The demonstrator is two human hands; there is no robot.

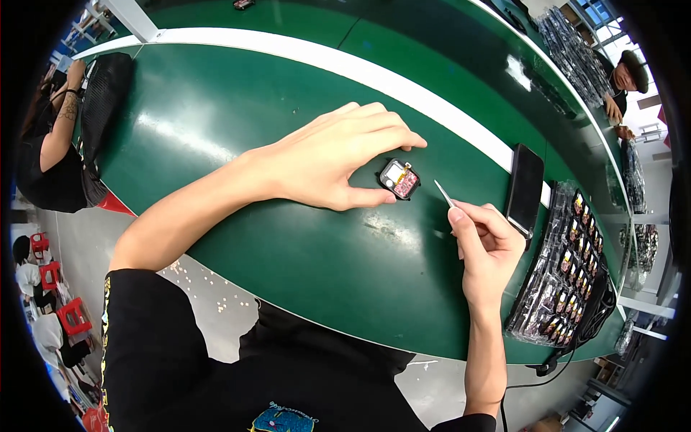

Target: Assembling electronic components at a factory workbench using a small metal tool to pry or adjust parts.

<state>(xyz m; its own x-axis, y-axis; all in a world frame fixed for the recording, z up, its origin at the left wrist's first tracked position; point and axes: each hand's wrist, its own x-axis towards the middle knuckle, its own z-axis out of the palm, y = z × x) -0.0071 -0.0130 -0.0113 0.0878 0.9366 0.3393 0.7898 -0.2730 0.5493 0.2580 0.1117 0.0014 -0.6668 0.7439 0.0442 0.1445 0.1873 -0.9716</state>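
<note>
A small square watch case (399,179) lies open on the green table, with a silver block, a red-pink circuit board and a bit of yellow tape showing inside. Around its left side curves my left hand (342,155), fingers spread and palm down. The thumb tip is at the case's lower edge; whether it presses there I cannot tell. To the right of the case, my right hand (486,241) pinches a pair of slim metal tweezers (443,193). Their pointed tip is raised toward the upper left, apart from the case.
A black phone (525,191) lies beyond my right hand. Beside it sits a black tray (536,306) holding several similar small assemblies, with a black cable (547,369) near its lower end. A white strip (288,50) crosses the table. Co-workers sit at far left and far right.
</note>
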